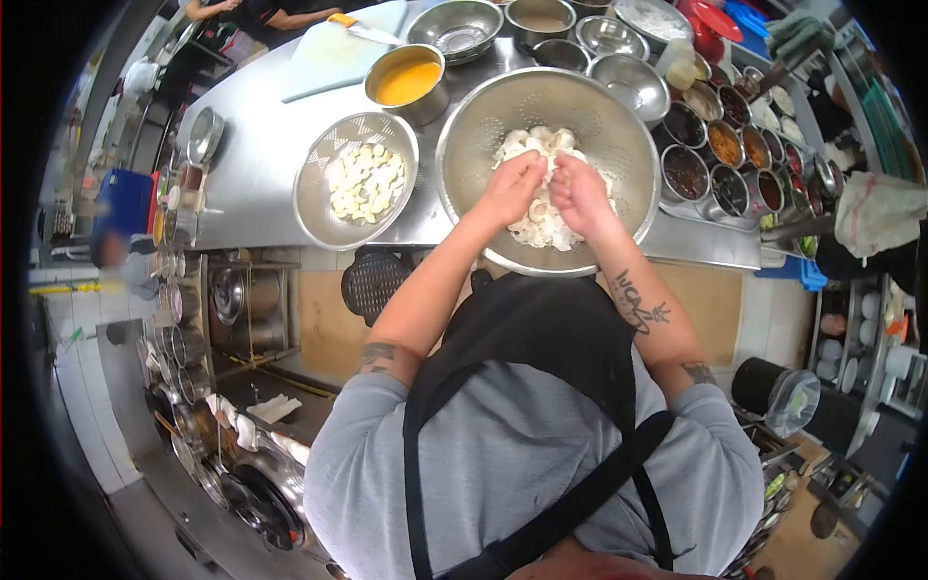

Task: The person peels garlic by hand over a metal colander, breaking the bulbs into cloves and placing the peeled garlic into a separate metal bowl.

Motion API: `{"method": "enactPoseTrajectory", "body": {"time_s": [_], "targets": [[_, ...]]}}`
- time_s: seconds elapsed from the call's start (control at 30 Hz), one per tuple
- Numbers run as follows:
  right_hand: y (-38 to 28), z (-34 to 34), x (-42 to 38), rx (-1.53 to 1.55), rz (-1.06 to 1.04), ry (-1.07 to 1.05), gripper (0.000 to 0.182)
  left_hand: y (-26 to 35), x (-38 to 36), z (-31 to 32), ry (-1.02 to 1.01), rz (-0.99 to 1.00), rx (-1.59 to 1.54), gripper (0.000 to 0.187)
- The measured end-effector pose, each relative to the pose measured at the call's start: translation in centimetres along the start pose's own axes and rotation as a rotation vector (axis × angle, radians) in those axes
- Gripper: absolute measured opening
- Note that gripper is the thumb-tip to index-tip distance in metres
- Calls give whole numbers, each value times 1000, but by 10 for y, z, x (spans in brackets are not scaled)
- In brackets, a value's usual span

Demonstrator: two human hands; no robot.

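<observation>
Over a big perforated steel colander, my left hand and my right hand meet with their fingertips pinched close together. Whatever small thing is between the fingers is too hidden to make out. Just beneath and behind the hands lie whole garlic bulbs and pale, papery garlic skins. To the left stands a smaller colander with many peeled, cream-coloured garlic cloves spread over its bottom.
Behind the small colander is a pot of orange liquid. A cutting board carries an orange-handled knife. Steel bowls line the back, and several sauce containers crowd the right. Another person's arm shows at the far edge.
</observation>
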State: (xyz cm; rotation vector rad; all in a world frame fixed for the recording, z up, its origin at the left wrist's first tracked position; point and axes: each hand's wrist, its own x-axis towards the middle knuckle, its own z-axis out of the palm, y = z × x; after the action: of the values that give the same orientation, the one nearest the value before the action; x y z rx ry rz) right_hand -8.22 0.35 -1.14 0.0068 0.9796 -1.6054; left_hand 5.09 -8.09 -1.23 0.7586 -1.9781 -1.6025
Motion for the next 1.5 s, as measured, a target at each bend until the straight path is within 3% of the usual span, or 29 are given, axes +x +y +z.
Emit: {"method": "enactPoseTrajectory", "body": {"time_s": [0.1,0.23,0.27,0.37,0.4,0.5,0.53,0.6,0.63,0.67,0.7,0.73,0.8,0.83,0.9,0.97,1.03,1.1,1.2,1.3,1.4,1.5], "targets": [[-4,11,20,104,-7,53,20,11,-9,-23,-24,-103,373,36],[-4,67,23,59,100,-122,24,12,-18,-17,-248,-171,908,37],[2,88,21,9,150,-132,25,20,-17,-14,-368,-321,867,38],[36,132,33,-119,305,-158,30,-26,-22,-12,-198,324,795,43],[46,143,37,-161,355,-163,32,-38,-23,-10,-254,174,798,46],[52,183,31,-94,467,-411,43,-9,-28,-15,-185,145,680,47],[50,187,32,-145,425,-359,45,-4,-31,-18,-192,185,794,46],[42,188,40,-248,338,-245,51,13,-25,-20,-292,-38,831,44],[36,176,47,-311,285,-281,51,17,-19,-19,-343,-146,846,43],[26,155,55,-379,232,-315,52,-23,-12,-17,-213,-156,849,39],[14,130,63,-453,182,-347,53,-16,-10,-17,-188,-195,859,38],[-2,105,69,-374,167,-396,43,-2,-11,-22,-163,-239,865,38],[-36,75,50,-425,-2,-215,32,12,-11,-26,-136,-311,852,38],[-45,56,50,-605,-118,-147,25,15,-8,-28,-133,-334,839,37],[-55,15,52,-1010,-166,-226,20,10,-3,-31,-76,-329,808,37],[-45,-2,31,-1223,-107,-333,17,-9,1,-28,26,-265,763,37],[-20,-13,10,-1686,-405,-475,32,-23,6,-27,-76,-225,783,55],[-1,-13,-10,-1975,-699,-395,36,-30,7,-25,-172,-174,793,65],[12,-2,-19,-2205,-568,-361,42,-25,7,-30,-268,-211,637,74],[17,-4,-16,-2278,-513,-402,42,-31,4,-28,-130,-106,528,77],[-3,-8,-12,-1903,-412,-382,37,-20,-8,-16,172,81,806,63],[-18,-24,15,-1405,-368,-520,38,15,-16,-8,50,-209,452,42]]}}
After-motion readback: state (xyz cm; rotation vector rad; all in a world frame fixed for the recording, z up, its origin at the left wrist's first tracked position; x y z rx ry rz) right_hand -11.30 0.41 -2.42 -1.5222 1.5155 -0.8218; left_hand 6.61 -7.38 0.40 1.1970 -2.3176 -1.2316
